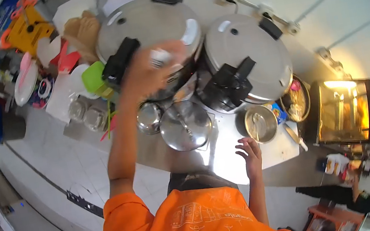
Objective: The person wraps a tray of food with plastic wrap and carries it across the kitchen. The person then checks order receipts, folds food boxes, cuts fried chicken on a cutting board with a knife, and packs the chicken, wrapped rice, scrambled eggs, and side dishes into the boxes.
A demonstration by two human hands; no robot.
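Two large steel pressure cookers with black handles stand by the wall, the left cooker (148,18) and the right cooker (251,39). My left hand (152,69) is raised over the front of the left cooker, blurred by motion. Its fingers look closed round something small and whitish (160,58), too smeared to name. Below it on the counter are a shiny round steel lid (184,128) and a small steel bowl (148,117). My right hand (249,148) hangs near the counter's front edge, fingers apart and bare, just left of a steel pot (259,123) with a spoon inside.
A lit glass-fronted warming cabinet (342,110) is at the right, beside a knife (295,135) and a round pan (298,100). Glass jars (95,117) and a green container (95,79) crowd the left. Another person (368,199) is at far lower right.
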